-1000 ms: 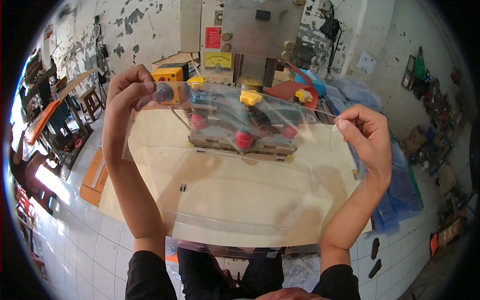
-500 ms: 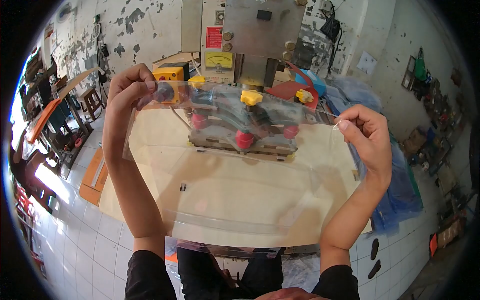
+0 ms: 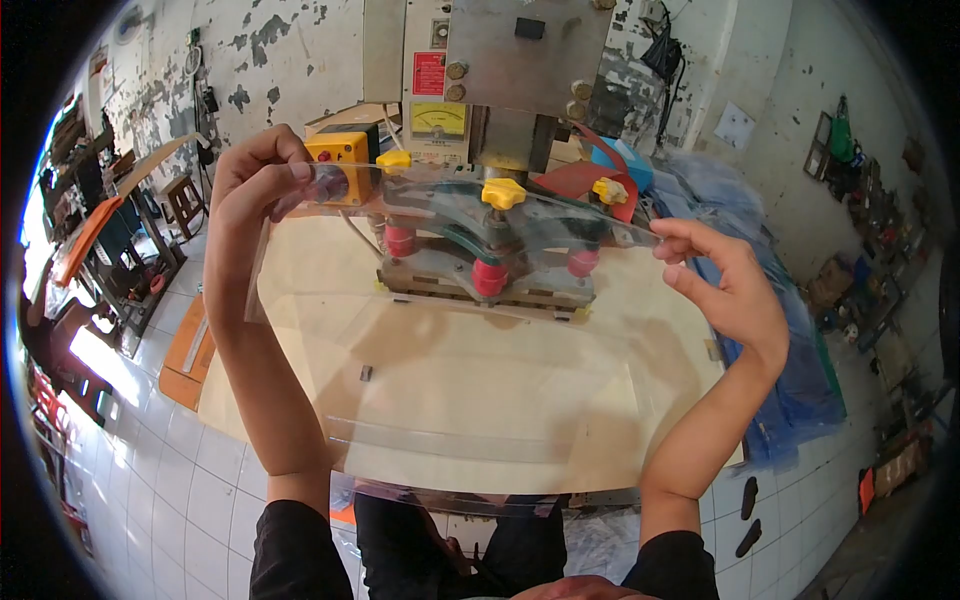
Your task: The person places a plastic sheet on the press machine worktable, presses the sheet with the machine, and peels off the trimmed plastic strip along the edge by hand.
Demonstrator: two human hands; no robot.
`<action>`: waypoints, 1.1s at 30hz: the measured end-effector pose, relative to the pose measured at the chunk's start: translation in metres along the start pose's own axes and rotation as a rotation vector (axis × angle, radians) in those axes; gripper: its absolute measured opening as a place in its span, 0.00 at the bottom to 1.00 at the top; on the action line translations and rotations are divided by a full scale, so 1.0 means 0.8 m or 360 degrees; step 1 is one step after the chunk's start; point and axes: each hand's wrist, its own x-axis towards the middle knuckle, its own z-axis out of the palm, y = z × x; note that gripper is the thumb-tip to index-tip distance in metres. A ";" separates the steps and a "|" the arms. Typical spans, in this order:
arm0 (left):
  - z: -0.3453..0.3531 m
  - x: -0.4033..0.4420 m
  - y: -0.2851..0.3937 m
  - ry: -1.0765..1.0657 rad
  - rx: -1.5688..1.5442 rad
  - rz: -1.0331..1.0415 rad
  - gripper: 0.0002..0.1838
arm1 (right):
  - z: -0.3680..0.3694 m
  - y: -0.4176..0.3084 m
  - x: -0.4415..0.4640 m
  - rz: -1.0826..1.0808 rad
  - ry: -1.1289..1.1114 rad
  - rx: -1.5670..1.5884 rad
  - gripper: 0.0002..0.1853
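A clear plastic sheet hangs between my hands, and the machine shows through it. My left hand pinches its upper left corner between thumb and fingers. At the sheet's upper right corner is my right hand, its thumb and fingers apart; the fingertips are close to the corner, and I cannot tell whether they touch it. Behind the sheet stands the machine's press head, with yellow star knobs and red round spacers over a metal plate. A cream board lies below.
A yellow control box sits behind my left hand. Blue plastic sheeting is heaped on the right. A small dark block rests on the board. At the left are a wooden board and a stool.
My right thumb and fingers have spread apart from their pinch on the sheet's right corner. That hand has shifted slightly lower. My left hand stays almost where it was, still pinching.
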 end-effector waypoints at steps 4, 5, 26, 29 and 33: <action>0.004 -0.003 0.007 0.0008 0.0023 0.0016 0.08 | -0.005 -0.002 -0.001 0.0119 -0.0008 -0.0079 0.22; 0.006 -0.004 0.010 0.0007 0.0041 0.0010 0.08 | -0.003 -0.001 0.000 0.0089 0.0083 -0.0064 0.21; 0.017 -0.015 0.025 -0.0126 -0.0153 0.0236 0.11 | 0.051 -0.054 0.020 -0.0023 0.0261 0.0615 0.03; 0.015 -0.014 0.023 -0.0156 -0.0183 0.0226 0.10 | 0.053 -0.052 0.021 0.0013 0.0271 0.0673 0.03; 0.014 -0.014 0.022 -0.0152 -0.0160 0.0205 0.10 | 0.055 -0.050 0.021 0.0042 0.0289 0.0741 0.02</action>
